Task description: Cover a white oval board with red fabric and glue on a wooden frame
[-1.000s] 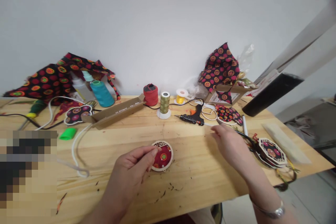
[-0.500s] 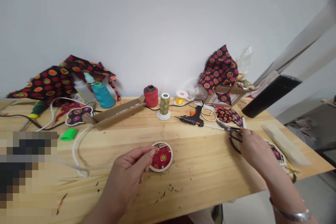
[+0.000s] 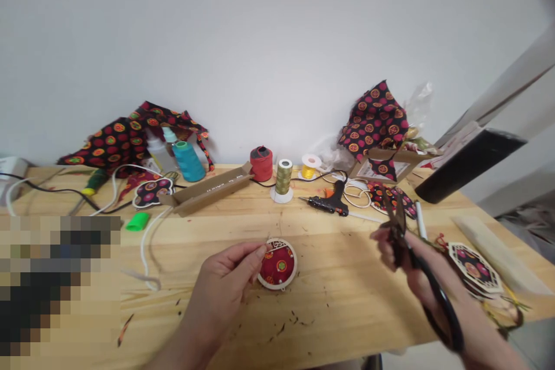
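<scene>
Between the thumb and fingers of my left hand [image 3: 232, 277] is the edge of a round ornament [image 3: 278, 266], with a pale cut-out rim and dark red patterned fabric inside. A fine thread seems to rise from its top. My right hand [image 3: 416, 269] is closed around a pair of scissors [image 3: 401, 237] with black handles, blades pointing up and away from me. The scissors are raised above the table, to the right of the ornament and apart from it. Beyond them lies a black hot glue gun [image 3: 329, 202].
Along the wall stand a red spool [image 3: 261, 165], an olive thread spool [image 3: 284, 179], a yellow spool [image 3: 310, 167] and a teal thread cone [image 3: 189, 163]. An octagonal ornament [image 3: 472, 269] lies at right, near a black tube [image 3: 470, 165]. A cardboard tray [image 3: 212, 189] sits left of centre.
My right hand has picked up the scissors from the table and brought them up, blades forward. The left hand still pinches the round ornament. The view has shifted slightly left.
</scene>
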Available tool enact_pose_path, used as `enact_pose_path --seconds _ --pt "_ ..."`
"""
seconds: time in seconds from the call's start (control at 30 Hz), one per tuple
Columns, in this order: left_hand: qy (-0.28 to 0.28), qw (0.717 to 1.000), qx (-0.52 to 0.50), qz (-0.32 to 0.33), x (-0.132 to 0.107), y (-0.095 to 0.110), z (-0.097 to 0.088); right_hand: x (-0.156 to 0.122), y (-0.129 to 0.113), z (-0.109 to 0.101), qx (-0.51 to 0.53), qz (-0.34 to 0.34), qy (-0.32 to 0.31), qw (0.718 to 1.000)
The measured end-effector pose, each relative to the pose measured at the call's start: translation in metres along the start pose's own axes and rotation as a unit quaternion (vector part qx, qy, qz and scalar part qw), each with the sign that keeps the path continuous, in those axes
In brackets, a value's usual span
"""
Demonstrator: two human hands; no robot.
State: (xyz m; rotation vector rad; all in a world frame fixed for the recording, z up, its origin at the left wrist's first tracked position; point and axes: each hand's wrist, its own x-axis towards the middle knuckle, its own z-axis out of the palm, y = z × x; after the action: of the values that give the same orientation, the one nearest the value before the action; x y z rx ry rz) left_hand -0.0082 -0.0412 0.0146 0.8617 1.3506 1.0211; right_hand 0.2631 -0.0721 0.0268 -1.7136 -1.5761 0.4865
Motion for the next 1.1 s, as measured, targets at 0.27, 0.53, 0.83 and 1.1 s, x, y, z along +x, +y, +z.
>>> enact_pose_path --seconds 0.27,0.53,0.83,1.1 --pt "0.018 0.997 0.059 0.052 -0.002 0.002 -0.002 -0.044 -0.046 0.065 0.531 0.147 -0.402 0.731" --pt "0.030 0.984 0.126 0.123 -0.002 0.001 0.000 -0.056 -0.048 0.084 0.585 0.182 -0.386 0.690" --pt "0.040 0.975 0.150 0.157 -0.006 0.000 0.001 -0.050 -0.043 0.086 0.558 0.188 -0.420 0.690" --pt "0.050 0.959 0.188 0.205 -0.003 -0.006 0.001 -0.051 -0.036 0.091 0.577 0.196 -0.415 0.675"
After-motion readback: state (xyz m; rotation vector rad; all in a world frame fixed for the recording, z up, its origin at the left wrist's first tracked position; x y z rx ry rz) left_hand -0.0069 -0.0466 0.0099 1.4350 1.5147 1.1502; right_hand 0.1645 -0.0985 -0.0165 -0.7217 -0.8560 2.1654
